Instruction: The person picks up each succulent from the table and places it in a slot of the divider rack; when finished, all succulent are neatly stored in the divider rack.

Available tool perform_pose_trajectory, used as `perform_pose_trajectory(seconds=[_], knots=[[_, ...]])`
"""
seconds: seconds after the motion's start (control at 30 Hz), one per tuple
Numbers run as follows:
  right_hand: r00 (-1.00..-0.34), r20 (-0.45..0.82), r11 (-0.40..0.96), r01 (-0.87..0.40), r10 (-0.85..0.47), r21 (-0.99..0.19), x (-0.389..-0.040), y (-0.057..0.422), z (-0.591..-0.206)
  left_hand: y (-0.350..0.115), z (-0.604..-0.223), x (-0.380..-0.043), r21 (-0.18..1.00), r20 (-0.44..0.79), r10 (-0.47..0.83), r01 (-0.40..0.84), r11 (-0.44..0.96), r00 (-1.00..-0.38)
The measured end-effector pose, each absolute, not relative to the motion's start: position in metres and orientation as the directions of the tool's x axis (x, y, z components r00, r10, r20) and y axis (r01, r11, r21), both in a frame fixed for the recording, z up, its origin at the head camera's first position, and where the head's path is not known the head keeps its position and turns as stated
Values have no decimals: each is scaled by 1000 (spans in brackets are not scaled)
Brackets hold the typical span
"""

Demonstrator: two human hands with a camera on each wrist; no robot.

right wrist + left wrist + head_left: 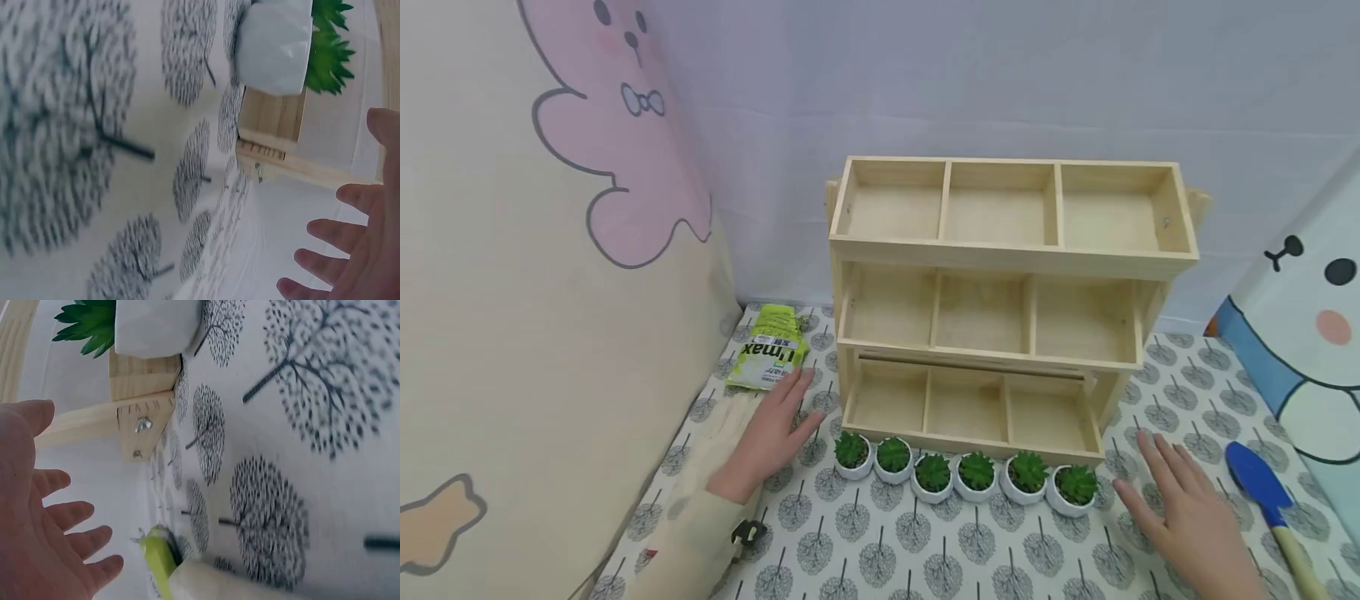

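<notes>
My left hand (772,437) hovers with spread, straight fingers left of the wooden shelf (966,437), near a green and white packet (769,348). On the other side, my right hand (1187,517) is also spread and holds nothing; it lies between the shelf and a blue-bladed trowel (1258,479) with a pale handle. Several small succulents in white pots (932,477) stand in a row along the shelf's front. The left wrist view shows one white pot (156,328) beyond the thumb. Another white pot (275,47) appears in the right wrist view, apart from the fingers.
Three tiers make up the shelf, each with three compartments, the top tier (1015,250) highest and set farthest back. A tree-patterned cloth (880,558) covers the table. Curtains with cartoon figures (647,167) hang at both sides. A pale, fuzzy item (711,442) lies beside the left forearm.
</notes>
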State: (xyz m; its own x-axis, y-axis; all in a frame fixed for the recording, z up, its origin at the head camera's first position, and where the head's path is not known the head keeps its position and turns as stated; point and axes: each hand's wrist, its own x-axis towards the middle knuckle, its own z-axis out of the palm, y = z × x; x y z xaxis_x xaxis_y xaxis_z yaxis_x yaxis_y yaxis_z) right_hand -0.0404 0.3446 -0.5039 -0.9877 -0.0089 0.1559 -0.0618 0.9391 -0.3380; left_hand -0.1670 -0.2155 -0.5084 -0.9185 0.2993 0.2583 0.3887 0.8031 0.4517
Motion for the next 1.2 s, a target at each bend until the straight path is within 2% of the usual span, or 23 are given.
perform_pose_trajectory(seconds=[0.13,0.37,0.53,0.7,0.9,1.2], knots=[[-993,118,917,-33,16,-398,-38,330,-505,-207,-511,-172,579,181,262,318,751,-948],[-999,-38,866,50,36,-498,-32,316,-512,-190,-521,-179,750,81,220,204,629,-972],[-1000,-4,813,16,17,-582,-31,305,-519,-182,-527,-182,856,34,177,120,503,-984],[-998,60,789,-29,10,-614,-32,294,-524,-175,-532,-185,901,-4,156,64,430,-988],[-999,31,766,1,28,-643,-34,285,-528,-170,-539,-189,930,-52,143,4,367,-988],[-997,51,759,8,55,-651,-37,279,-532,-164,-547,-194,959,-45,134,-6,282,-990]])
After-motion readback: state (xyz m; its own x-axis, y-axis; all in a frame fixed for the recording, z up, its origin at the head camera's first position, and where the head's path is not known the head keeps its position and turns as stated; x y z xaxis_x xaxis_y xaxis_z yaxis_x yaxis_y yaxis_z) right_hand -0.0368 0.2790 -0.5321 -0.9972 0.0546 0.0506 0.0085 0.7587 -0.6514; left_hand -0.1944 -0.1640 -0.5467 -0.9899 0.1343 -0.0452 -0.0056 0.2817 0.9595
